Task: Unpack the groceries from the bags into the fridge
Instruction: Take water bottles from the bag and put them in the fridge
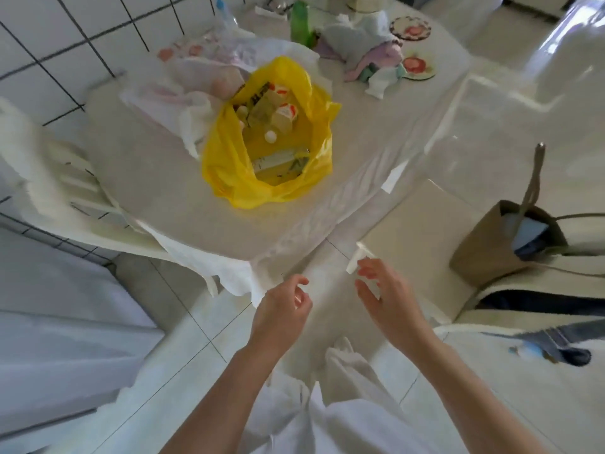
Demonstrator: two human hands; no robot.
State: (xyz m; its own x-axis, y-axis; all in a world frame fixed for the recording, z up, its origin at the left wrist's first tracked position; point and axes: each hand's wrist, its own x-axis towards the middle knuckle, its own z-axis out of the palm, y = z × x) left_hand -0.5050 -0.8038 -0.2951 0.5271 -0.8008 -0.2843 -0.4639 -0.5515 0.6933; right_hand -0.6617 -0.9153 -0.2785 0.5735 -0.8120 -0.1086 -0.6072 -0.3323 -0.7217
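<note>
A yellow plastic bag (226, 158) stands open on the table (157, 191), holding small cartons, little bottles and a flat pack. Behind it lies a white plastic bag (196, 77) with pinkish items inside. My left hand (281, 309) and my right hand (386, 296) hover side by side below the table's near edge, above the floor. Both have loosely curled fingers and hold nothing. A white appliance front (65, 339) fills the lower left; I cannot tell whether it is the fridge.
A green bottle (299, 21), crumpled cloths (370, 50) and round flowered coasters (415, 65) sit at the table's far side. A white chair (49, 165) stands left of the table. A brown paper bag (501, 244) and a striped tote (537, 309) rest on the right.
</note>
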